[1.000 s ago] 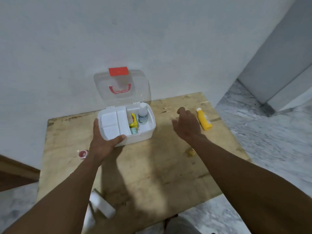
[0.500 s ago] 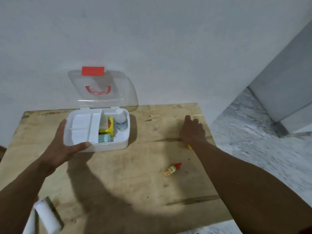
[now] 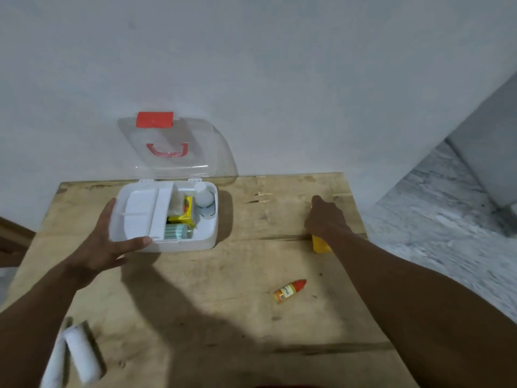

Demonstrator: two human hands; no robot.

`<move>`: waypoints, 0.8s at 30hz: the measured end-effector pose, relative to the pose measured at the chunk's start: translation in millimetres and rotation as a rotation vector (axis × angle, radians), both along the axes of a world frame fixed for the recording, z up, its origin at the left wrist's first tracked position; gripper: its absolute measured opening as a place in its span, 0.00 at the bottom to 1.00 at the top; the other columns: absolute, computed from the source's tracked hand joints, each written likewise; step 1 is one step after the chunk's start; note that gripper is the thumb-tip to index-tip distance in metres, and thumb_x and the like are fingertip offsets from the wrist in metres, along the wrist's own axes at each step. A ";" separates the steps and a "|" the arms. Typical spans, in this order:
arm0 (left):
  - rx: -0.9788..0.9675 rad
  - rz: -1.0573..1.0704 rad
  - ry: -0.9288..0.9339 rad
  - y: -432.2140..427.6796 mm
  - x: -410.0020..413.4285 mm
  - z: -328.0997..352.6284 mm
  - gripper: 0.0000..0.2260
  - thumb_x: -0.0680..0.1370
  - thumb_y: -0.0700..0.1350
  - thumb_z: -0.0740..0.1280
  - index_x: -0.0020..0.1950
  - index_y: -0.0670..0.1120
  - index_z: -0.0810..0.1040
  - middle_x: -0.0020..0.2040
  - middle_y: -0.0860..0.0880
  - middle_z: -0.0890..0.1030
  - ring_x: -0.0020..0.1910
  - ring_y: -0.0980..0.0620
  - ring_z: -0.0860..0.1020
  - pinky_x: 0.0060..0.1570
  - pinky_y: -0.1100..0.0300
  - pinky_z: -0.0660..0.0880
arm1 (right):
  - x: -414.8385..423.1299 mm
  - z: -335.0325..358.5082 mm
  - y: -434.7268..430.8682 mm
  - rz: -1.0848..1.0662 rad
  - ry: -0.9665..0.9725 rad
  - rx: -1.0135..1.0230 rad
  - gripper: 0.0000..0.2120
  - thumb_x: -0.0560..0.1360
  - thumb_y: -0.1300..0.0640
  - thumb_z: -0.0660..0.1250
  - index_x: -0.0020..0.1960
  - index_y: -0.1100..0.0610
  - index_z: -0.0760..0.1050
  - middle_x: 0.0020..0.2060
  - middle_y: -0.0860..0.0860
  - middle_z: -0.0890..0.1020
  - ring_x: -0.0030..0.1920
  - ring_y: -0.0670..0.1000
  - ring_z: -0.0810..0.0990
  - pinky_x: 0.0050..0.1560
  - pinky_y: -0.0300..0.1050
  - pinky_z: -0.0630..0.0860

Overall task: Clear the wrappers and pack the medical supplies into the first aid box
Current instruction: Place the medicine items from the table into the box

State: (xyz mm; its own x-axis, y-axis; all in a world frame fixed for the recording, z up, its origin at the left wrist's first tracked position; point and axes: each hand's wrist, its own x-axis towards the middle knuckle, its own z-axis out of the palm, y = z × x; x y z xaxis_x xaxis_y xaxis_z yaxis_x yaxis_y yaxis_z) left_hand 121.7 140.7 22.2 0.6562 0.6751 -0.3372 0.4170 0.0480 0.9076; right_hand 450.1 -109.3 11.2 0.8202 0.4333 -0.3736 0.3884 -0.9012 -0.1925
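The white first aid box (image 3: 181, 245) stands open at the back left of the wooden table (image 3: 212, 309), its clear lid (image 3: 193, 141) with a red latch leaning on the wall. Inside lie a white tray insert, a yellow carton (image 3: 188, 211), a white bottle (image 3: 205, 201) and a greenish pack (image 3: 177, 231). My left hand (image 3: 105, 246) grips the box's front left corner, thumb along the front rim. My right hand (image 3: 326, 219) is curled over a yellow bottle (image 3: 320, 244) near the table's right edge; only the bottle's base shows.
A small yellow dropper bottle with a red cap (image 3: 289, 291) lies on its side in front of my right forearm. A white gauze roll (image 3: 81, 351) lies at the front left corner. The wall is directly behind the table, with marble floor to the right.
My right hand reached right and came down over the yellow bottle, covering most of it. My left hand kept its hold on the box. My view swung, revealing the dropper bottle.
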 end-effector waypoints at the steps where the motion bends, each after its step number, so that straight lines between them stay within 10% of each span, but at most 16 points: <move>1: -0.009 0.010 -0.002 -0.1 -0.3 0.3 0.35 0.63 0.47 0.77 0.59 0.75 0.66 0.63 0.62 0.73 0.63 0.49 0.73 0.42 0.49 0.80 | -1.0 2.3 3.1 0.003 0.015 0.027 0.18 0.75 0.61 0.64 0.65 0.59 0.67 0.57 0.61 0.78 0.59 0.63 0.76 0.51 0.48 0.74; 8: 0.004 -0.011 -0.079 5.5 -5.2 -4.1 0.41 0.58 0.54 0.80 0.65 0.70 0.64 0.63 0.61 0.73 0.61 0.54 0.74 0.40 0.54 0.79 | -34.2 26.5 46.4 -0.005 0.082 0.347 0.21 0.73 0.55 0.70 0.63 0.54 0.69 0.58 0.57 0.79 0.56 0.60 0.77 0.48 0.42 0.66; 13: 0.049 -0.011 -0.166 9.7 -11.1 -17.3 0.39 0.68 0.40 0.80 0.71 0.59 0.63 0.63 0.57 0.74 0.58 0.55 0.74 0.39 0.61 0.77 | -76.8 56.2 80.9 -0.046 0.029 0.596 0.22 0.71 0.54 0.73 0.61 0.54 0.69 0.48 0.54 0.79 0.47 0.58 0.77 0.45 0.44 0.69; 19: 0.111 -0.051 -0.214 16.2 -14.4 -23.7 0.41 0.67 0.38 0.81 0.72 0.53 0.62 0.60 0.63 0.73 0.52 0.76 0.73 0.42 0.75 0.75 | -135.9 85.9 116.0 -0.069 -0.066 0.880 0.22 0.69 0.53 0.76 0.58 0.53 0.72 0.37 0.53 0.80 0.40 0.55 0.78 0.42 0.43 0.74; 24: 0.083 -0.031 -0.213 22.9 -18.1 -32.3 0.46 0.61 0.47 0.81 0.73 0.56 0.61 0.63 0.56 0.75 0.60 0.56 0.75 0.58 0.52 0.77 | -178.5 80.7 136.9 -0.043 -0.175 0.931 0.25 0.67 0.55 0.77 0.61 0.51 0.73 0.43 0.51 0.81 0.45 0.58 0.81 0.48 0.50 0.79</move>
State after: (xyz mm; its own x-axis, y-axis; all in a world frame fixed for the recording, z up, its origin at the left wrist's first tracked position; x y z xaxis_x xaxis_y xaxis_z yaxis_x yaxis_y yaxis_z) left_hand 103.7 163.6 -10.1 0.7271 0.6735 -0.1327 0.2157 -0.0406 0.9756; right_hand 271.6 27.5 91.9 0.8542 0.4631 0.2366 0.4495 -0.4289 -0.7836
